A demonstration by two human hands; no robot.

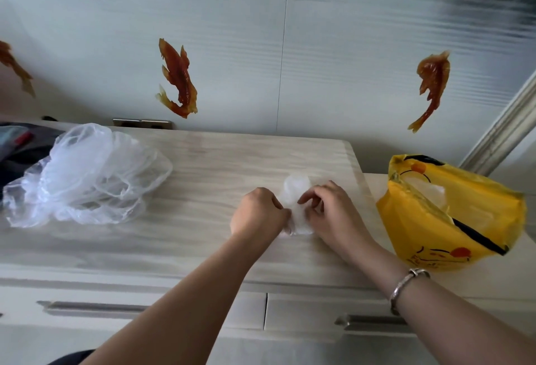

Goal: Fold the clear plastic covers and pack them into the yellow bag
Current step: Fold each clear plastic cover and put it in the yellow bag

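Hands meet mid-worktop point(203, 167) on one cover point(295, 190): left hand point(259, 212) and right hand point(329, 208) both have fingers curled and pinching it from either side, likely to hold a fold flat. Unfolded covers point(87, 173) wait heaped at left; the bag point(452, 219) stands open at right, close for packing

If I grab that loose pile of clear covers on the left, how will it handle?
The pile of clear covers looks thin, crumpled and puffed up, so it is probably floppy and very light. Loops trail loose at its edges, so single covers may slip off or drag across the tabletop.
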